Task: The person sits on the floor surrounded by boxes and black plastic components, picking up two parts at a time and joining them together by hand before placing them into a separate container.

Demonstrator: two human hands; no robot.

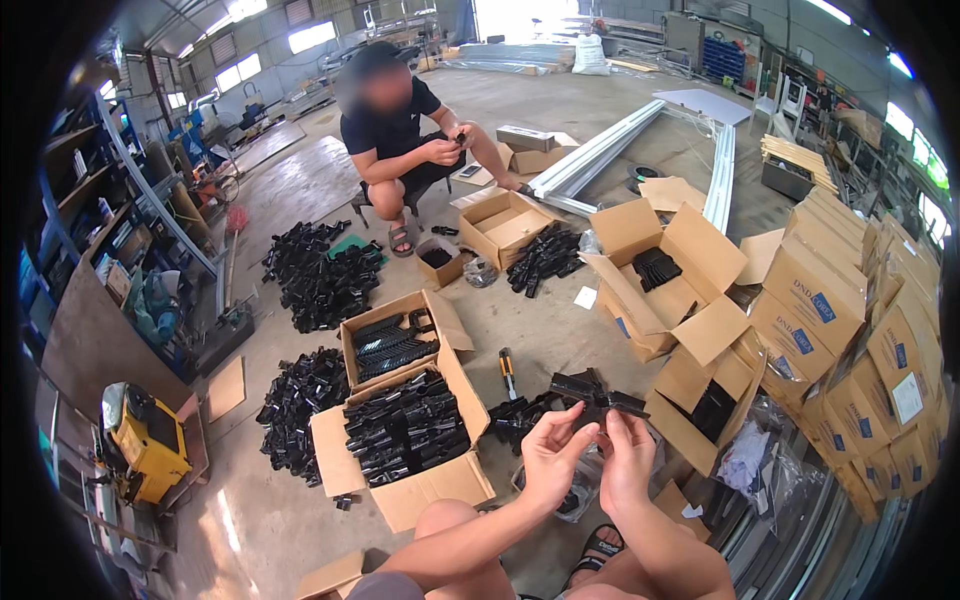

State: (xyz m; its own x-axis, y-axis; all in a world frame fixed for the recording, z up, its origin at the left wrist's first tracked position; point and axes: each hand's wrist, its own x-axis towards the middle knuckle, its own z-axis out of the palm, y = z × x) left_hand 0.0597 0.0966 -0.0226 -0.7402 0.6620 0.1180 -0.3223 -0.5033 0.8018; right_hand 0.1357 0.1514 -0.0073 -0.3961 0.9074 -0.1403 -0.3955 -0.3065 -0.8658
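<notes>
Raised in front of me is a black angular part (577,386) with arms sticking out to both sides. My left hand (550,455) is closed on it in a pinch, and my right hand (626,462) pinches it from the other side, the fingertips nearly touching. Whether it is one piece or two, I cannot tell. Beneath my hands sits a clear plastic container (572,503), partly hidden. A screwdriver (507,372) with an orange and black handle lies just beyond, beside a small heap of black parts (515,422).
An open carton (405,500) full of black parts stands left, with loose piles (303,415) beside it. Open boxes (690,285) and stacked cartons (815,320) fill the right. Ahead, a seated person (395,150) handles a small black piece. White metal profiles (600,150) lie behind.
</notes>
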